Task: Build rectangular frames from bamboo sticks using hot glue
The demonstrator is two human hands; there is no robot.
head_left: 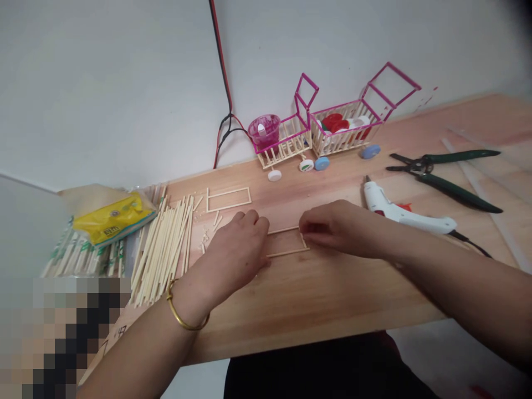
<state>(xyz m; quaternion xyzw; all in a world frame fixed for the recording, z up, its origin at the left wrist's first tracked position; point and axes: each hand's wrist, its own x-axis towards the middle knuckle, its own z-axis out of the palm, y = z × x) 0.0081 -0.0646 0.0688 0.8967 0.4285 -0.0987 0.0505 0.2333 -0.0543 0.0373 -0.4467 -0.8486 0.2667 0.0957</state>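
Note:
On the wooden table, both hands are at a small rectangular frame of thin wooden sticks [286, 254]. My left hand [241, 246] covers the frame's left end, its fingers curled down around the sticks. At the right end, my right hand [328, 227] has its fingers pinched together by the short cross stick. A second stick frame [228, 199] lies flat behind my left hand. To the right of my right hand rests a white hot glue gun [386, 208]. Short stick offcuts [204, 238] are scattered left of my left hand.
Loose wooden sticks [166, 244] lie in a pile at left, beside a yellow packet [116, 219]. Two stick-built carts [286, 147] with purple trim stand against the wall. Green-handled pruning shears [453, 172] lie at right. The table's front edge [307, 349] is near my body.

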